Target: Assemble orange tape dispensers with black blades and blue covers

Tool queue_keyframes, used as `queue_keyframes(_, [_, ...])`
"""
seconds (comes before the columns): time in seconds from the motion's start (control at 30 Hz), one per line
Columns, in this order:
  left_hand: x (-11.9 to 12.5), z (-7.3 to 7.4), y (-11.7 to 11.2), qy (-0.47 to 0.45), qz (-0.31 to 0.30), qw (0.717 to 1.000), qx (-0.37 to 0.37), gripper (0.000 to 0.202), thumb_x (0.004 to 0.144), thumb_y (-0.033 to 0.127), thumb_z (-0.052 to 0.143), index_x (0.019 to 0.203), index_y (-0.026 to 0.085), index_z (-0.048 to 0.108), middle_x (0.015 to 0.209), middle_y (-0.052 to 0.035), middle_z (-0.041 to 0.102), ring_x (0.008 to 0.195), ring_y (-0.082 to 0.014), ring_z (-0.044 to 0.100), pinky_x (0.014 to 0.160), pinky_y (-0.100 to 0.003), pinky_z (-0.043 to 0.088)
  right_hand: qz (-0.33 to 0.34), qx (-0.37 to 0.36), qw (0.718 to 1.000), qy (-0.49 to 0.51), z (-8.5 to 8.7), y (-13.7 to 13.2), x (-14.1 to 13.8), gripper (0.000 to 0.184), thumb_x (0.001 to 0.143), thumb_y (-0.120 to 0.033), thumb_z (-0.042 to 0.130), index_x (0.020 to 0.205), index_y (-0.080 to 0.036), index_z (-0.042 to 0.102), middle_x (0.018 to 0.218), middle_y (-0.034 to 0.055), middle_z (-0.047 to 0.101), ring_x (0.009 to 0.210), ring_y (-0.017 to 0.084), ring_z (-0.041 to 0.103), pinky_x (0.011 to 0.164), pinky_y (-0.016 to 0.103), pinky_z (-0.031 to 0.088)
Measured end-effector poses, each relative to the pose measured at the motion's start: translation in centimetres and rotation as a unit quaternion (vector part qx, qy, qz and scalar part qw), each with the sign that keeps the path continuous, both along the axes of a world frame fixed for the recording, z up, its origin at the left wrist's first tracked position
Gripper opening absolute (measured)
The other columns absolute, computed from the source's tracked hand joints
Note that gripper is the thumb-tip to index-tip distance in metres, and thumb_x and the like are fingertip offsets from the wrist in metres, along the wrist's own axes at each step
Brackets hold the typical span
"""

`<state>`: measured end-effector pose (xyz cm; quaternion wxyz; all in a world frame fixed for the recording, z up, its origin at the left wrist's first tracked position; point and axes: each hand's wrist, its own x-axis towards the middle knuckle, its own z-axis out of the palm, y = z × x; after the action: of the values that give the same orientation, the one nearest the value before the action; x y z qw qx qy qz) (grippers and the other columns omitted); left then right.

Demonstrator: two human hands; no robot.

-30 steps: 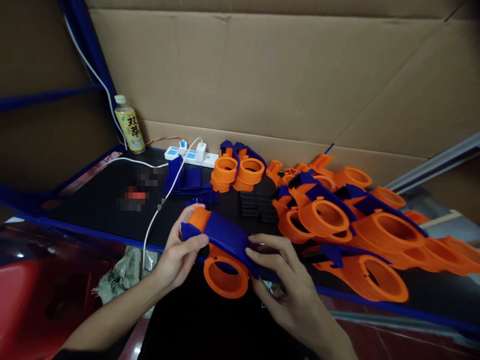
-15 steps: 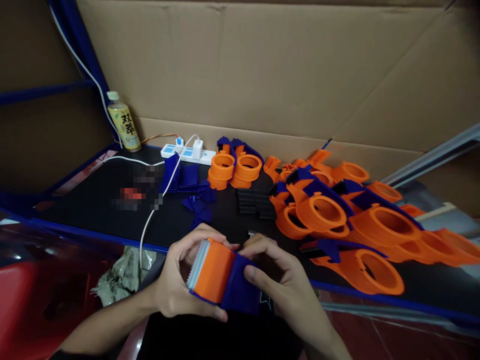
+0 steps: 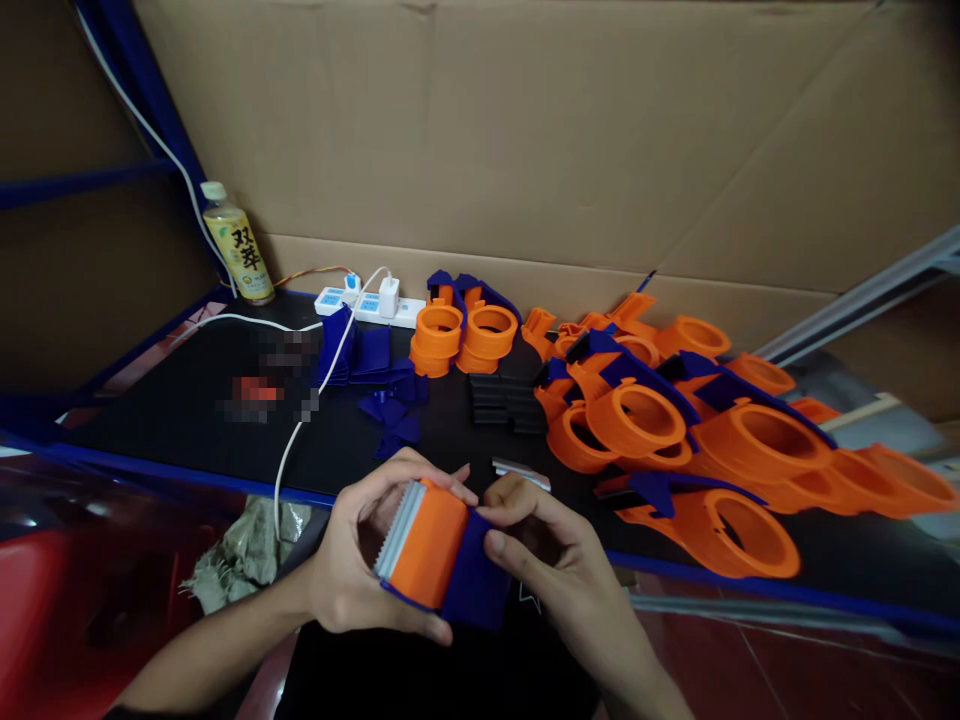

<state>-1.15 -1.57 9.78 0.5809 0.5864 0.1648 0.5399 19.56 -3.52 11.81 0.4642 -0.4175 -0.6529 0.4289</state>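
Note:
My left hand [image 3: 352, 560] is wrapped round a packing tape dispenser [image 3: 429, 545], thumb along the near side and fingers over the far side. The dispenser has an orange body and a silver toothed blade [image 3: 399, 528] facing left. From its right side extends a flat dark blue flap [image 3: 476, 580]. My right hand [image 3: 551, 550] is closed at this flap's upper right edge, thumb and forefinger pinching there; its other fingers are curled and partly hidden. Just beyond my right hand a silver metal strip [image 3: 517, 470] lies on the black table [image 3: 442, 440].
Orange and blue tape dispensers [image 3: 645, 420] are heaped on the right, and two small stacks [image 3: 489, 335] stand at the back. Black strips [image 3: 506, 400] and blue plates [image 3: 371, 355] lie mid-table. A white cable [image 3: 296, 430] runs from a power strip [image 3: 330, 300] over the front edge. A bottle [image 3: 238, 245] stands back left.
My right hand has shifted slightly left, and the blue flap shows less width beside the orange body. More of the silver strip is visible. The left hand keeps its hold.

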Motion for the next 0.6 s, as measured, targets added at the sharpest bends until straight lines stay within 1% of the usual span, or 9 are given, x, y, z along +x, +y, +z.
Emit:
queue_keyframes(0.07, [0.4,-0.6,0.0,0.001,0.037,0.999,-0.036,0.078,0.056,0.017,0.093,0.127,0.025,0.062,0.122,-0.0116,0.065,0.118,-0.0354,0.062,0.111,-0.055,0.042,-0.077,0.086,0.988,-0.103,0.2,-0.4,-0.1,0.011,0.095,-0.029,0.063,0.102,-0.024,0.069,0.099,0.0052,0.064,0.093,0.018,0.064,0.081,0.029,0.055])
queue_keyframes(0.13, [0.9,-1.1,-0.2,-0.009,0.078,0.991,-0.108,0.076,0.064,0.018,0.09,0.132,0.027,0.056,0.128,-0.0118,0.065,0.119,-0.0334,0.062,0.105,-0.047,0.048,-0.134,0.187,0.948,-0.221,0.3,-1.2,-0.4,0.032,0.096,-0.031,0.062,0.127,-0.026,0.064,0.117,0.0097,0.062,0.109,0.023,0.062,0.093,0.037,0.054])
queue_keyframes(0.23, [1.8,-1.2,-0.7,-0.078,0.152,0.962,-0.214,0.065,0.076,0.022,0.083,0.132,0.031,0.051,0.128,-0.0063,0.064,0.108,-0.0231,0.066,0.098,-0.035,0.051,-0.119,0.302,0.867,-0.377,0.6,-2.6,-1.0,0.06,0.092,-0.038,0.066,0.146,-0.019,0.05,0.132,0.0162,0.059,0.12,0.031,0.057,0.099,0.046,0.052])
queue_keyframes(0.3, [2.5,-1.1,-0.9,-0.102,0.171,0.947,-0.253,0.062,0.077,0.022,0.082,0.13,0.032,0.052,0.119,-0.0018,0.065,0.099,-0.0165,0.067,0.092,-0.028,0.052,-0.103,0.344,0.817,-0.452,0.8,-3.1,-1.3,0.063,0.091,-0.031,0.067,0.148,-0.014,0.048,0.134,0.0177,0.06,0.12,0.033,0.058,0.098,0.048,0.053])
queue_keyframes(0.37, [2.9,-0.8,-1.0,-0.114,0.17,0.941,-0.269,0.061,0.077,0.023,0.083,0.13,0.033,0.053,0.117,-0.0002,0.065,0.1,-0.0151,0.066,0.093,-0.026,0.051,-0.097,0.37,0.783,-0.49,1.3,-3.1,-1.2,0.061,0.091,-0.021,0.065,0.148,-0.011,0.047,0.133,0.0188,0.062,0.119,0.033,0.059,0.097,0.048,0.054])
queue_keyframes(0.4, [3.1,-0.7,-0.9,-0.118,0.162,0.943,-0.267,0.063,0.077,0.025,0.083,0.131,0.033,0.053,0.12,-0.0012,0.064,0.106,-0.0169,0.065,0.096,-0.028,0.051,-0.091,0.378,0.777,-0.495,1.8,-2.8,-1.0,0.061,0.09,-0.019,0.064,0.148,-0.01,0.047,0.133,0.0195,0.062,0.118,0.033,0.06,0.096,0.049,0.055])
queue_keyframes(0.47, [3.2,-0.7,-0.6,-0.135,0.137,0.953,-0.232,0.067,0.076,0.032,0.084,0.135,0.032,0.053,0.133,-0.0054,0.061,0.125,-0.0241,0.058,0.106,-0.037,0.047,-0.078,0.372,0.789,-0.482,3.4,-1.4,0.2,0.066,0.087,-0.021,0.067,0.148,-0.012,0.046,0.131,0.0194,0.064,0.115,0.033,0.062,0.092,0.049,0.057])
queue_keyframes(0.53, [3.1,-0.8,-0.1,-0.15,0.118,0.966,-0.175,0.07,0.076,0.038,0.083,0.138,0.031,0.052,0.143,-0.0091,0.055,0.139,-0.0299,0.047,0.114,-0.046,0.042,-0.08,0.338,0.82,-0.454,6.0,1.2,2.2,0.07,0.082,-0.027,0.073,0.147,-0.018,0.048,0.129,0.0164,0.065,0.109,0.032,0.066,0.085,0.047,0.059])
queue_keyframes(0.6, [3.0,-1.1,0.6,-0.143,0.106,0.974,-0.139,0.063,0.082,0.039,0.077,0.139,0.029,0.053,0.146,-0.0111,0.054,0.141,-0.0315,0.045,0.115,-0.052,0.039,-0.11,0.325,0.833,-0.435,9.0,5.0,4.5,0.064,0.079,-0.037,0.077,0.138,-0.02,0.059,0.12,0.0126,0.07,0.1,0.03,0.07,0.082,0.044,0.057])
